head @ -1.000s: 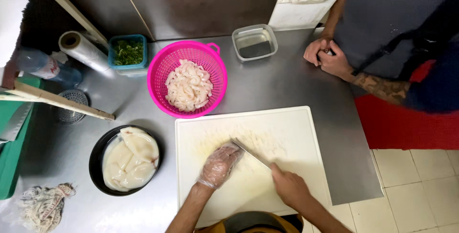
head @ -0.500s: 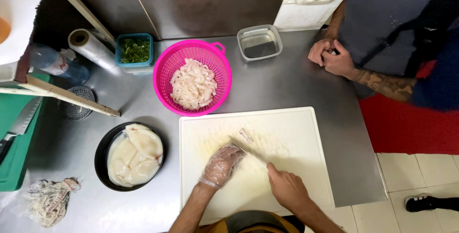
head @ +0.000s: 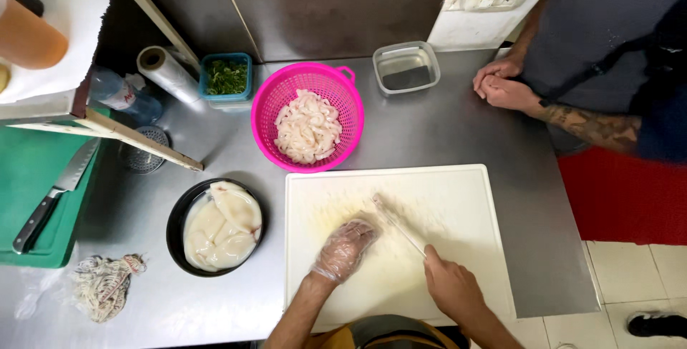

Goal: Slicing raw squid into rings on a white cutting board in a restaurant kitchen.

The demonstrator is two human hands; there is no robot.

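Note:
My left hand (head: 343, 249), in a clear plastic glove, presses down on a pale piece of squid on the white cutting board (head: 458, 199); the piece is mostly hidden under the fingers. My right hand (head: 451, 288) grips the handle of a knife (head: 398, 224), whose blade angles up-left and rests on the board right beside the gloved fingers. Beyond the board, a pink colander (head: 265, 109) holds cut squid strips (head: 308, 126). A black bowl (head: 175, 231) left of the board holds whole white squid pieces (head: 222, 224).
A second person stands at the table's right end with clasped hands (head: 503, 85). At the back sit an empty clear container (head: 406, 68), a tub of chopped herbs (head: 226, 77), a cling film roll (head: 166, 71) and a bottle. A green board with a second knife (head: 54, 195) lies left; a rag (head: 104, 284) is front left.
The view has shifted slightly. My hands stay in place on the board, the knife blade moving little beside my gloved fingers. The other person's hands remain clasped.

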